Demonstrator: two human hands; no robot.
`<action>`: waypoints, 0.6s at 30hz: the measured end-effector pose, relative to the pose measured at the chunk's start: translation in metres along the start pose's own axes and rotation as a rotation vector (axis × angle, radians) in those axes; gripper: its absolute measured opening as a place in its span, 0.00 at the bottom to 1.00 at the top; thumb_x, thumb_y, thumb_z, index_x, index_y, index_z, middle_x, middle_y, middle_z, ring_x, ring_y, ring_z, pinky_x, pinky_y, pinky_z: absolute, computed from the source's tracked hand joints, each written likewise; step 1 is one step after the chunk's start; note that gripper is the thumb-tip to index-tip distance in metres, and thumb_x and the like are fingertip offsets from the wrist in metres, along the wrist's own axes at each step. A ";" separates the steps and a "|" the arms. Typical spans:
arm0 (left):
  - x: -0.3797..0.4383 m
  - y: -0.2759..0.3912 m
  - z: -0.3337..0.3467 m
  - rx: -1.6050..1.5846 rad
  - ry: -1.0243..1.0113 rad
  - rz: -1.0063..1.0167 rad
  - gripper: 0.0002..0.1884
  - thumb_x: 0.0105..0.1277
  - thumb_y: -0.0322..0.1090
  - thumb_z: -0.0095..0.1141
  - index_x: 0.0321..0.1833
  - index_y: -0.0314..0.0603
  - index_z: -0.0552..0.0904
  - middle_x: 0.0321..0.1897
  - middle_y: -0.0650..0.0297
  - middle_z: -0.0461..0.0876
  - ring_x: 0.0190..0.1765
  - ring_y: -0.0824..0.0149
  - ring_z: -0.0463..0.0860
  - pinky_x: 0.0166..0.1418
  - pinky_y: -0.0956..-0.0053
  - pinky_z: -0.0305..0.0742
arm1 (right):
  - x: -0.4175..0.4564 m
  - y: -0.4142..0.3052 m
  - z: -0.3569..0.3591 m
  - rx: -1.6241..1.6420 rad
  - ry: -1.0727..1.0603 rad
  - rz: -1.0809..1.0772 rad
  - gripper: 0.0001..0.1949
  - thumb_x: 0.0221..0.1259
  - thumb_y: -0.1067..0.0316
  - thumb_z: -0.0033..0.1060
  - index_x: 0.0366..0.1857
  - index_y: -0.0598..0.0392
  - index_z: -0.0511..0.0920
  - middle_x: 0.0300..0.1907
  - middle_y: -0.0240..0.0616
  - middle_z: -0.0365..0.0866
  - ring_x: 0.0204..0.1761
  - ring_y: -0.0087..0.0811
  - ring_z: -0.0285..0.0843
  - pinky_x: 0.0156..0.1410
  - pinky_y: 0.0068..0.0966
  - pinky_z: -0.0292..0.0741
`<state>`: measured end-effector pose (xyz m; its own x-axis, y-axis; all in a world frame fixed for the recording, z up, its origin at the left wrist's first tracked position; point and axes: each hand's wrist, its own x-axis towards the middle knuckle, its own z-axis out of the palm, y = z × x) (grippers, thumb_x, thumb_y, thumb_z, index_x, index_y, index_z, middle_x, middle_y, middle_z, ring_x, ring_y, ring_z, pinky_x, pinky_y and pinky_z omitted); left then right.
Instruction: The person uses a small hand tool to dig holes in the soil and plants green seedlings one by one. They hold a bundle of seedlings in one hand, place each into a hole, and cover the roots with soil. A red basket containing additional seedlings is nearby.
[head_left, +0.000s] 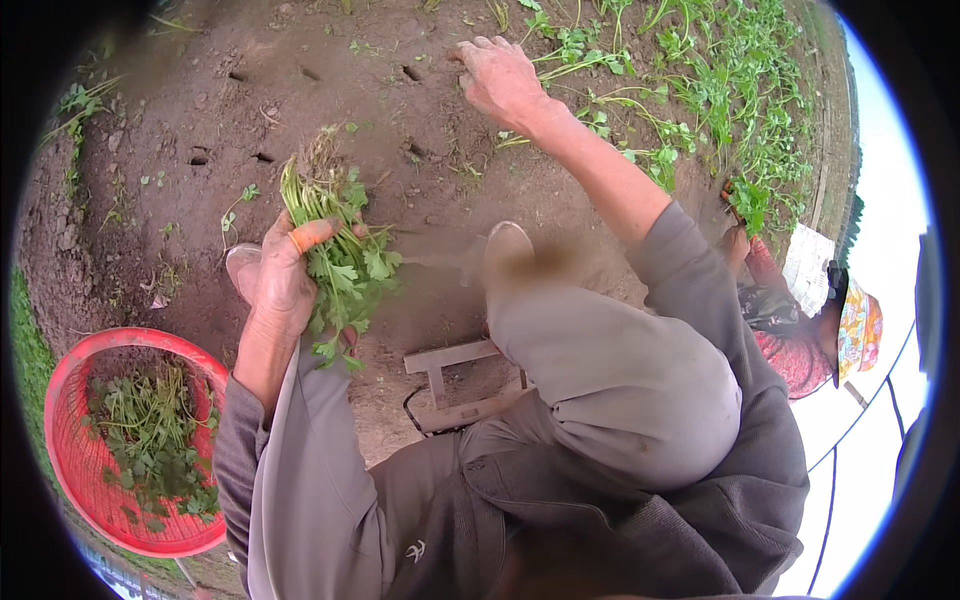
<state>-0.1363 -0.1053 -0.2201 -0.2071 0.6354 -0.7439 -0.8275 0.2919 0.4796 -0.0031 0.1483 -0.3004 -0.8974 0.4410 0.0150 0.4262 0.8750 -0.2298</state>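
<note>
My left hand (289, 262) grips a bunch of celery-like seedlings (341, 247), with roots toward the bed and leaves hanging back toward my knee. Orange tape or a band (313, 235) wraps its thumb. Ahead and to the right, my right hand (501, 81) reaches low over the brown soil (337, 97), its fingers bent. Its fingertips are partly hidden, so whether they hold anything does not show. Several small holes, one of them a dark hole (410, 73) left of this hand, dot the soil. Loose seedlings (585, 64) lie just right of the right hand.
A red plastic basket (64, 427) holding more seedlings (150, 435) stands at my left. Between my legs is a low wooden stool (450, 356). Dense green plants (720, 97) line the right side, where another person in a flowered hat (859, 330) bends over the plants.
</note>
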 end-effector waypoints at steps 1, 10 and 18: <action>0.004 -0.001 0.001 0.009 -0.042 -0.013 0.19 0.52 0.26 0.52 0.49 0.31 0.69 0.35 0.55 0.77 0.37 0.62 0.79 0.42 0.70 0.77 | -0.007 -0.017 -0.015 0.229 0.038 0.035 0.12 0.48 0.68 0.52 0.38 0.58 0.75 0.31 0.39 0.78 0.39 0.35 0.75 0.48 0.29 0.70; 0.013 -0.014 0.002 0.184 -0.084 0.014 0.20 0.56 0.27 0.51 0.53 0.34 0.68 0.43 0.58 0.75 0.44 0.67 0.76 0.47 0.74 0.73 | -0.029 -0.123 -0.049 0.982 -0.373 0.431 0.12 0.46 0.65 0.56 0.31 0.62 0.76 0.21 0.33 0.74 0.26 0.20 0.69 0.34 0.21 0.70; 0.016 -0.022 0.004 0.323 -0.056 0.114 0.22 0.58 0.25 0.48 0.56 0.32 0.66 0.45 0.61 0.73 0.47 0.69 0.72 0.53 0.76 0.67 | -0.024 -0.125 -0.068 0.894 -0.245 0.408 0.13 0.46 0.62 0.53 0.31 0.61 0.78 0.27 0.46 0.79 0.32 0.36 0.78 0.40 0.30 0.72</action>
<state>-0.1193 -0.0986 -0.2412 -0.2526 0.7123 -0.6548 -0.5905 0.4226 0.6875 -0.0267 0.0418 -0.2062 -0.7437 0.5319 -0.4048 0.5540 0.1517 -0.8186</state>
